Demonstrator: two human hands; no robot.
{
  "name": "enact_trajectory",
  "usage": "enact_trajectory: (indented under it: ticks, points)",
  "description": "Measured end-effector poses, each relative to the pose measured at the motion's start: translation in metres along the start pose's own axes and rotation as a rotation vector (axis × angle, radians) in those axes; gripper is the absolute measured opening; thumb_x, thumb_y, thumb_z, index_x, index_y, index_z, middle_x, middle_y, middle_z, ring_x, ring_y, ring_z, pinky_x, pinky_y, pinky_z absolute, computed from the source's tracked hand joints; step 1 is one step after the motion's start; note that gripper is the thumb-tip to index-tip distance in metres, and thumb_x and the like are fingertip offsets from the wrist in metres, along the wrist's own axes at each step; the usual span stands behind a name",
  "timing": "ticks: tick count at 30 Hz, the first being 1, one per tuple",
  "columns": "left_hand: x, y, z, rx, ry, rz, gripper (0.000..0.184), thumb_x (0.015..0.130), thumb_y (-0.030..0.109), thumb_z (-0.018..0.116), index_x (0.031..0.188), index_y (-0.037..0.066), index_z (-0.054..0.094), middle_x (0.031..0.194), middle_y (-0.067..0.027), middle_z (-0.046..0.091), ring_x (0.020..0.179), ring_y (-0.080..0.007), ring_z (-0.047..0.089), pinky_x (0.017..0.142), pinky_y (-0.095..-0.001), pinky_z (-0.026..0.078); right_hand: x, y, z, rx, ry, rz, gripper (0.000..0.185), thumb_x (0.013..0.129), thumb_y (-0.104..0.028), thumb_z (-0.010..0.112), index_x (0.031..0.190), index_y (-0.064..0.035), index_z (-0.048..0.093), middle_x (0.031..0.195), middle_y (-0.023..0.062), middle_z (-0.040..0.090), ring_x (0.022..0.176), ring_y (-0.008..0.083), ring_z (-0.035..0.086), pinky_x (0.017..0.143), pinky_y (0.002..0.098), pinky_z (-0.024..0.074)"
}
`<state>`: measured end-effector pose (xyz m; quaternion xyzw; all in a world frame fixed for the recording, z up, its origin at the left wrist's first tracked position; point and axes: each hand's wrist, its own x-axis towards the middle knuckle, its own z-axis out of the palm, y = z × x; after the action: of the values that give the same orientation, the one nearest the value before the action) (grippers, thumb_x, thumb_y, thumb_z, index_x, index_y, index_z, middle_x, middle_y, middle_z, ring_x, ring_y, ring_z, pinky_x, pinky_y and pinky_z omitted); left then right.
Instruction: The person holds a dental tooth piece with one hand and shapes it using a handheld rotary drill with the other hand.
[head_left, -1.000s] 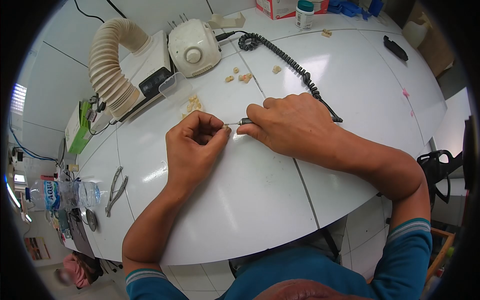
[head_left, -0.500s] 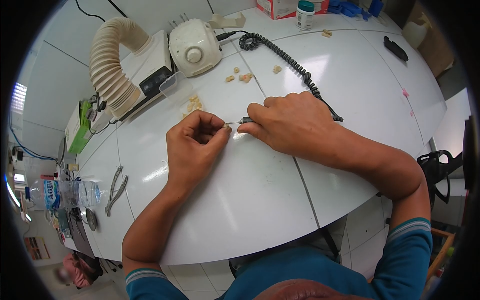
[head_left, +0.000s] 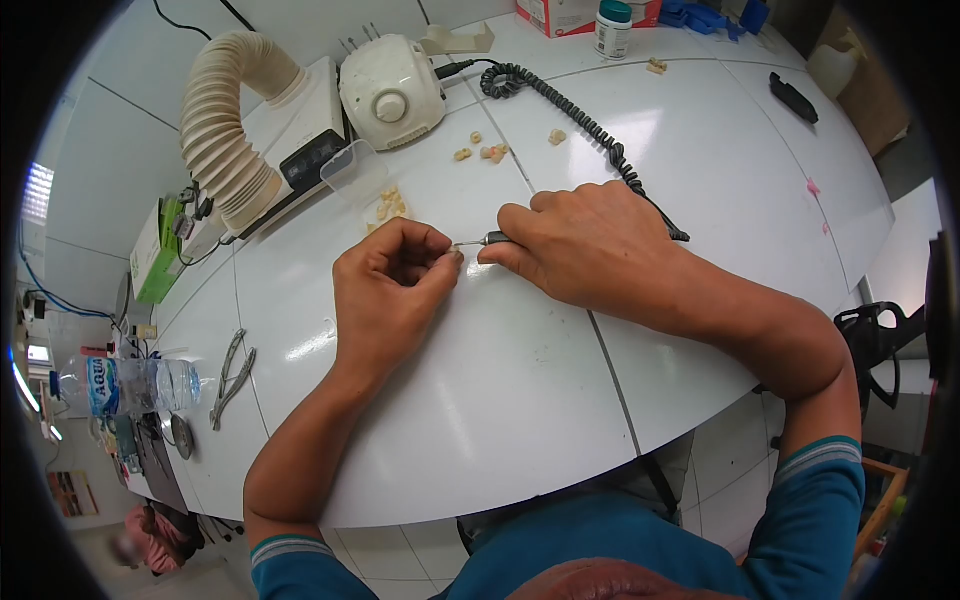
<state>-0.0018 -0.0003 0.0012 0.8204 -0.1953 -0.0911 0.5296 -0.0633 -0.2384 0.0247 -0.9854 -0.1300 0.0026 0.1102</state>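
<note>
My right hand (head_left: pixel 590 245) is wrapped round a rotary handpiece (head_left: pixel 495 238), its thin metal bur pointing left. A black coiled cord (head_left: pixel 590 125) runs from behind that hand to the white control unit (head_left: pixel 390 95). My left hand (head_left: pixel 395 285) pinches a tiny pale piece between thumb and forefinger, mostly hidden by the fingertips; it looks like a dental piece, though its exact kind does not show. The bur's tip meets or nearly meets it. Just beyond my left hand, a clear plastic box (head_left: pixel 355 172) holds several yellowish tooth-like pieces (head_left: pixel 388 206).
A ribbed suction hose (head_left: pixel 205 130) arches at the back left. More tooth-like pieces (head_left: pixel 492 153) lie beyond my hands. Metal pliers (head_left: pixel 233 380) and a water bottle (head_left: pixel 125 387) are at the left. A green-lidded jar (head_left: pixel 613 30) stands at the back. Another person (head_left: pixel 160 538) is at the lower left.
Both hands keep almost the same pose, the bur still at my left fingertips. The whole view has shifted very slightly.
</note>
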Motion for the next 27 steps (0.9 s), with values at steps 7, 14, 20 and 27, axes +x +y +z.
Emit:
enact_trajectory:
  ticks: [7, 14, 20, 27]
  points:
    - [0.0005, -0.0005, 0.0001, 0.018, -0.012, 0.033, 0.011, 0.098, 0.004, 0.084, 0.105, -0.001, 0.076, 0.094, -0.0032, 0.078, 0.082, -0.0069, 0.072, 0.076, -0.0223, 0.06, -0.0003, -0.0012, -0.0026, -0.002, -0.011, 0.008, 0.052, 0.114, -0.054, 0.061, 0.103, -0.0073, 0.081, 0.08, 0.0137, 0.079, 0.073, 0.0338, 0.079, 0.062, 0.0459, 0.0596]
    - [0.0007, -0.0005, -0.0006, 0.012, -0.01, 0.032, 0.011, 0.097, 0.005, 0.085, 0.104, -0.001, 0.077, 0.093, -0.0035, 0.079, 0.083, -0.0073, 0.073, 0.077, -0.0228, 0.06, 0.0, -0.002, -0.0029, 0.01, -0.014, 0.028, 0.053, 0.114, -0.055, 0.06, 0.106, -0.0067, 0.081, 0.082, 0.0144, 0.08, 0.075, 0.0343, 0.08, 0.063, 0.0461, 0.0601]
    - [0.0002, 0.0011, -0.0002, 0.007, 0.002, 0.004, 0.011, 0.095, 0.007, 0.086, 0.101, 0.0, 0.079, 0.092, -0.0038, 0.08, 0.084, -0.0083, 0.075, 0.079, -0.0238, 0.061, 0.0007, -0.0064, -0.0071, 0.028, -0.054, 0.07, 0.053, 0.114, -0.055, 0.06, 0.109, -0.0063, 0.081, 0.086, 0.0152, 0.081, 0.08, 0.0347, 0.081, 0.066, 0.0463, 0.0612]
    - [0.0008, 0.0, -0.0004, 0.015, -0.021, 0.026, 0.013, 0.098, 0.005, 0.085, 0.105, -0.002, 0.076, 0.094, -0.0037, 0.079, 0.082, -0.0069, 0.072, 0.076, -0.0223, 0.06, 0.0006, -0.0073, -0.0086, 0.041, -0.058, 0.066, 0.053, 0.114, -0.055, 0.06, 0.108, -0.0066, 0.081, 0.086, 0.0153, 0.081, 0.081, 0.0347, 0.081, 0.067, 0.0465, 0.061]
